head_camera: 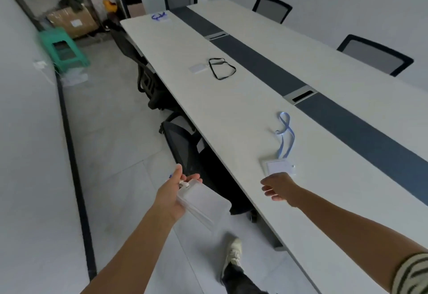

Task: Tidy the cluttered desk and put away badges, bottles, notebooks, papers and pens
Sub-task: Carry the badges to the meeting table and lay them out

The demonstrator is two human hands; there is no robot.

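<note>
Our left hand (171, 194) grips a stack of clear badge holders (206, 203), held off the near edge and above the floor, thumb on top beside the clip. At its three o'clock our right hand (278, 188) hangs over the white surface (231, 113), fingers loosely spread and holding nothing. Just at that hand's twelve o'clock a clear badge (279, 166) lies flat, its pale blue lanyard (286, 136) trailing on toward twelve. Whether the fingers touch the badge we cannot tell. Farther along, toward eleven o'clock, a second badge (198, 68) lies with a black lanyard (222, 69) looped at its three o'clock. At the far end a dark blue lanyard (159, 17) lies bunched near the corner.
</note>
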